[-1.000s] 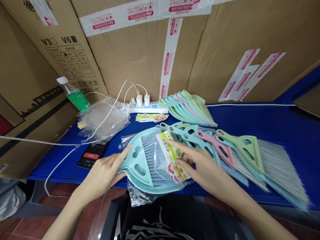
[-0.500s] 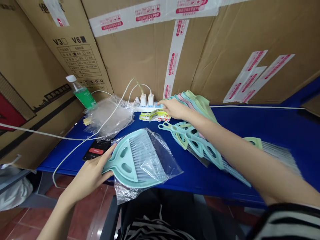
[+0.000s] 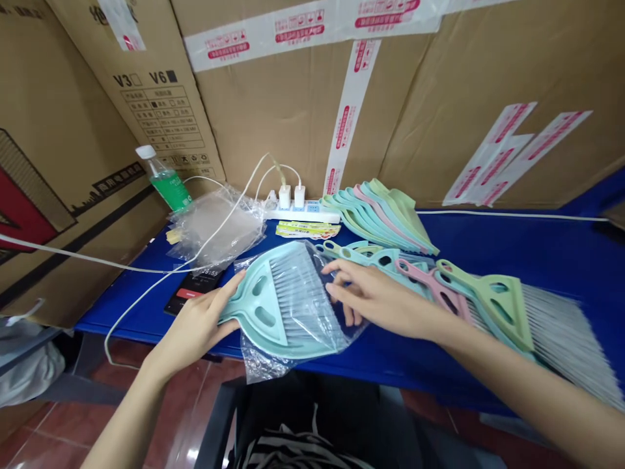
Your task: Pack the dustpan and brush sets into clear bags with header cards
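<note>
My left hand grips the handle end of a light blue dustpan with a matching brush lying in it. A clear plastic bag surrounds the dustpan and brush. At the bag's right edge is my right hand, its fingers curled and spread apart, with nothing visible held in it. Right of it lie green, blue and pink brushes, partly behind my right forearm. Several nested dustpans rest at the back of the blue table.
Flat clear bags, a green-labelled bottle and a phone are at the left. A white power strip with cables and yellow-green labels lie at the back. Cardboard boxes stand behind the blue table.
My right hand has come back from beside the power strip and labels to the bag's right edge. My left hand still holds the dustpan, now slightly further right in view.
</note>
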The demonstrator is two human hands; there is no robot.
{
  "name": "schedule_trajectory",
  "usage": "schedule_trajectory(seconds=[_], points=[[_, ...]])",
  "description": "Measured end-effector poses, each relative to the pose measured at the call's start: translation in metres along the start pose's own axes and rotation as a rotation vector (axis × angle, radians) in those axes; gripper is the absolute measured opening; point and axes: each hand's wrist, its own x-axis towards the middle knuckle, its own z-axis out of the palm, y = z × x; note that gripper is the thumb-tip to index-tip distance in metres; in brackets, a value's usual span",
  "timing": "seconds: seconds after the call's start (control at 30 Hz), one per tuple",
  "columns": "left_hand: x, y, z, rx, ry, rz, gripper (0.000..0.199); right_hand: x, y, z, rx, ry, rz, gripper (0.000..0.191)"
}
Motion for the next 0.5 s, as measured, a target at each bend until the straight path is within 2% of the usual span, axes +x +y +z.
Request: schedule_trajectory(seconds=[0.1, 0.2, 0.37, 0.5], points=[[0.011, 0.009, -0.002, -0.001, 0.038, 0.100, 0.062, -0.013, 0.014, 0.004, 0.229, -0.054, 0.093, 0.022], [0.023, 0.017, -0.005, 0.011, 0.044, 0.165, 0.061, -0.014, 0.022, 0.002, 0.384, -0.038, 0.137, 0.037], [0.039, 0.029, -0.006, 0.074, 0.008, 0.200, 0.054, -0.019, 0.030, 0.001, 0.447, 0.104, 0.066, 0.044], [0.045, 0.035, -0.006, 0.075, 0.022, 0.237, 0.054, -0.028, 0.038, 0.003, 0.510, 0.074, 0.073, 0.042]])
